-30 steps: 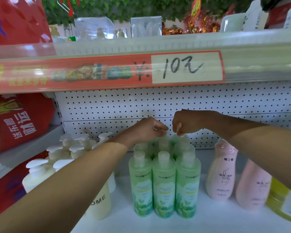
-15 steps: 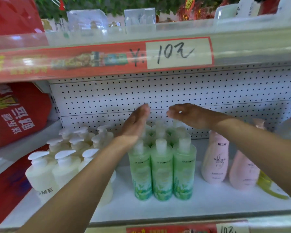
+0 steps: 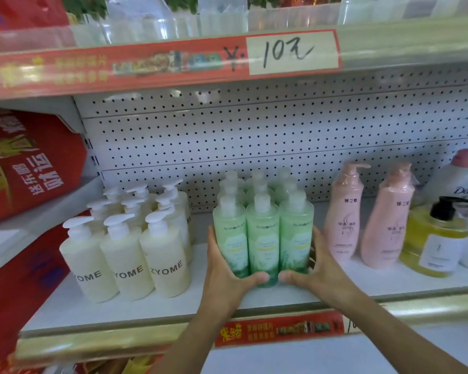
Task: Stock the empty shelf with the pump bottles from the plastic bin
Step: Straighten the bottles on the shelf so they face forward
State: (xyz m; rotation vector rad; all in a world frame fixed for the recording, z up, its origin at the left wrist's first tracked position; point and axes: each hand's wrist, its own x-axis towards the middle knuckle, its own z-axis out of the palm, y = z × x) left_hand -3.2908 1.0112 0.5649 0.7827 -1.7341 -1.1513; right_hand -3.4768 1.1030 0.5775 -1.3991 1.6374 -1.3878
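Several green pump bottles [image 3: 262, 233] stand in a tight block, three across, in the middle of the white shelf [image 3: 135, 306]. My left hand [image 3: 224, 276] cups the block's left side near the base, thumb curled across the front. On the other side my right hand [image 3: 319, 273] mirrors it, its thumb almost meeting the left thumb in front of the middle bottle. The plastic bin is out of view.
Several cream pump bottles [image 3: 125, 255] stand left of the green block. Two pink bottles [image 3: 343, 220], a yellow bottle [image 3: 435, 244] and a white bottle [image 3: 459, 182] stand right. A pegboard wall [image 3: 227, 147] backs the shelf, an upper shelf edge [image 3: 160, 63] hangs overhead, and a red bag [image 3: 30, 163] sits far left.
Both hands left the pump tops at the back of the block, opened, and dropped to the front, where they now clasp the base of the green bottles. The camera pulled back and down.
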